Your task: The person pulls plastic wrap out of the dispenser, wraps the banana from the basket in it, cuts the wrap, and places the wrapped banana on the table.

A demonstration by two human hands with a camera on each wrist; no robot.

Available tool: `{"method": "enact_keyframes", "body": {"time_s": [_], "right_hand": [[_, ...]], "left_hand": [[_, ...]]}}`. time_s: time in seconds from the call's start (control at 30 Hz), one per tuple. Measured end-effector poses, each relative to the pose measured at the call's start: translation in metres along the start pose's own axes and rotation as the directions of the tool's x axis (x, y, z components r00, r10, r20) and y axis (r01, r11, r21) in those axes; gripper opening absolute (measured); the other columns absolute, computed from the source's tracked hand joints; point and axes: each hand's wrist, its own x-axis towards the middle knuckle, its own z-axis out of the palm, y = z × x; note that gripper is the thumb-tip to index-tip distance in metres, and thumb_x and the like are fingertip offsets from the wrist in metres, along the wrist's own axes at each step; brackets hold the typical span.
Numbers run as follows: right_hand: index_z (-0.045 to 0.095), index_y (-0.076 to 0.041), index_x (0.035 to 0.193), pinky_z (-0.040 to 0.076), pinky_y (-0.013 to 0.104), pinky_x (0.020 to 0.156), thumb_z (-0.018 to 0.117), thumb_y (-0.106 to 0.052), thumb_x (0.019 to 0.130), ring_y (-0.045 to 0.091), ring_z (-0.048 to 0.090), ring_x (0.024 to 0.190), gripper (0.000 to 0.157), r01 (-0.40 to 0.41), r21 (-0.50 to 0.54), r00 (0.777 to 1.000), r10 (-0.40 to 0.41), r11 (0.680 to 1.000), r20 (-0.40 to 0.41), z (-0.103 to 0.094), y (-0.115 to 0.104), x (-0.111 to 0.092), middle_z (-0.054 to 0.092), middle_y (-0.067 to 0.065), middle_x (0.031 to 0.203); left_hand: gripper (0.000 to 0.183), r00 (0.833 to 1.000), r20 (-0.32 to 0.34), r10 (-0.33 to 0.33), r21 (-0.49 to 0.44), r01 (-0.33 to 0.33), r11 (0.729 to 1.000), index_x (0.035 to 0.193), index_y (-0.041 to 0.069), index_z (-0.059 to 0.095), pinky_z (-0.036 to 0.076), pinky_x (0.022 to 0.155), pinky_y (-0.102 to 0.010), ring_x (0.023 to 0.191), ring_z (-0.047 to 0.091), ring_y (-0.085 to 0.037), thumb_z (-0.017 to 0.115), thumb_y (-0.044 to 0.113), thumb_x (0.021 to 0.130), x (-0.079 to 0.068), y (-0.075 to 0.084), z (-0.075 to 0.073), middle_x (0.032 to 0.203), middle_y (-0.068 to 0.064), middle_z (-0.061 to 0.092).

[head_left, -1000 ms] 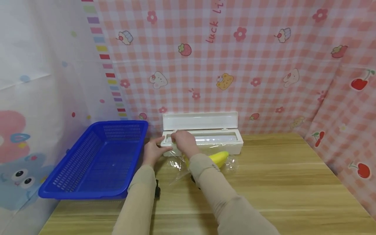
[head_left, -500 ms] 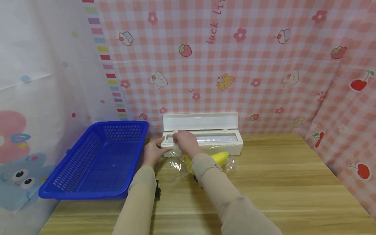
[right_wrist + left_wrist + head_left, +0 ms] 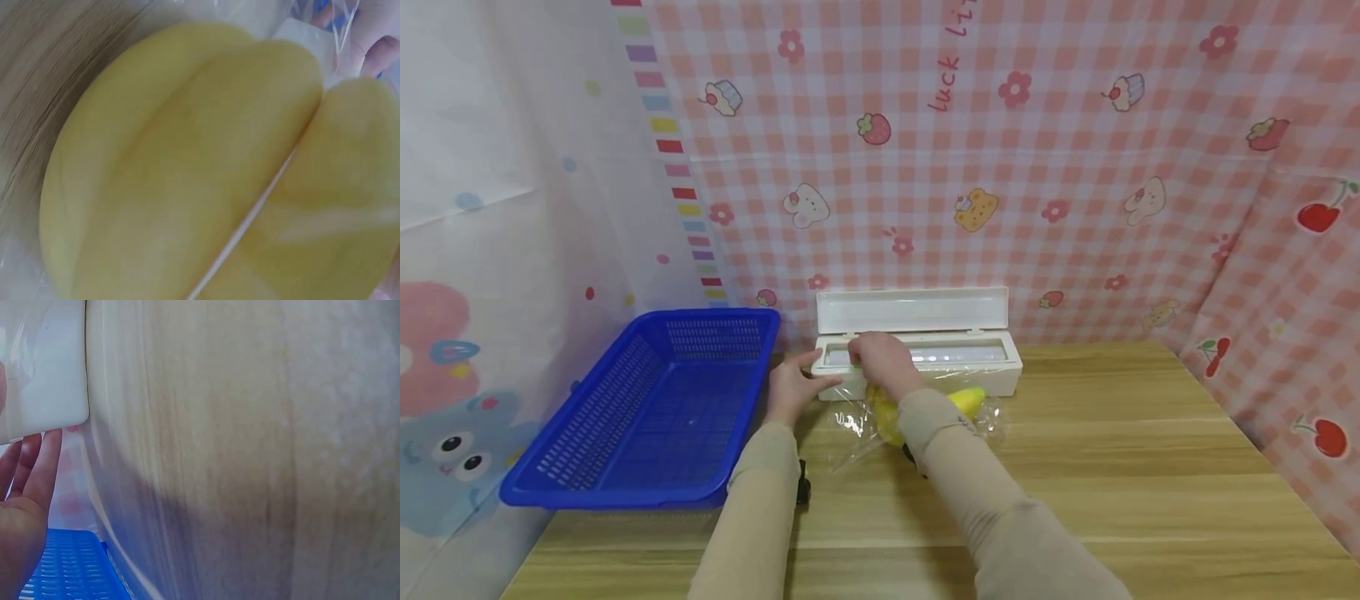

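A white cling film dispenser (image 3: pixel 992 383) stands at the back with its lid (image 3: pixel 912 312) up. My left hand (image 3: pixel 792 390) holds its left end, thumb on the front and fingers against the end wall, as the left wrist view shows. With curled fingers, my right hand (image 3: pixel 886 364) is over the slot's left part; its fingertips are hidden, and I cannot tell what they hold. Clear film (image 3: pixel 850 423) hangs from the dispenser's front over a bunch of yellow bananas (image 3: pixel 967 402), partly behind my right forearm. The bananas (image 3: pixel 187 156) fill most of the right wrist view.
A blue plastic basket (image 3: pixel 767 367) with perforated sides stands on the left, close to my left hand. Wood-grain tabletop (image 3: pixel 1112 467) stretches to the right. A pink checked cloth (image 3: pixel 1060 167) hangs right behind the dispenser.
My right hand has slid a little to the right along the dispenser, uncovering more of the slot's left end and the bananas. The left hand has stayed at the dispenser's end.
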Motion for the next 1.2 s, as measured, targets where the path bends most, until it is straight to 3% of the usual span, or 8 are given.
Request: {"method": "enact_keyframes", "body": {"time_s": [0.37,0.63,0.9,1.2], "right_hand": [[0.068,-0.013,0.082,0.049,0.030,0.071,0.062,-0.004,0.088,0.016,0.056,0.078,0.012,0.000,0.054,1.000,0.000,0.999,0.003,-0.002,0.010,-0.002,0.062,-0.002,0.080],[0.069,-0.016,0.086,0.051,0.031,0.079,0.062,0.001,0.086,0.018,0.060,0.087,0.018,0.018,-0.013,0.999,-0.017,1.000,0.030,-0.008,0.012,-0.005,0.067,0.000,0.090],[0.064,-0.016,0.079,0.050,0.028,0.071,0.061,0.003,0.086,0.015,0.056,0.078,0.020,0.010,0.041,0.999,-0.012,0.999,0.049,-0.011,0.020,-0.008,0.060,-0.004,0.078],[0.063,-0.016,0.080,0.049,0.028,0.071,0.058,0.010,0.081,0.015,0.055,0.078,0.027,0.016,-0.014,0.998,-0.015,1.000,0.067,-0.010,0.026,-0.006,0.059,-0.004,0.077]], "left_hand": [[0.066,1.000,0.003,0.003,-0.008,-0.003,1.000,0.127,0.001,0.065,0.054,0.073,-0.030,0.089,0.066,-0.024,0.092,0.018,0.069,0.000,0.003,0.002,0.123,-0.017,0.066],[0.067,1.000,0.002,-0.001,-0.014,0.001,1.000,0.128,0.001,0.065,0.055,0.080,-0.035,0.095,0.065,-0.025,0.092,0.017,0.069,0.002,0.002,0.000,0.123,-0.017,0.066],[0.066,1.000,0.011,-0.015,-0.051,0.015,0.999,0.128,0.001,0.065,0.055,0.076,-0.033,0.091,0.066,-0.025,0.091,0.016,0.070,0.001,0.000,0.000,0.120,-0.018,0.067],[0.067,1.000,0.006,-0.008,-0.036,0.008,0.999,0.127,0.001,0.065,0.056,0.080,-0.036,0.093,0.066,-0.026,0.092,0.018,0.069,0.002,-0.001,0.001,0.121,-0.017,0.067]]}}
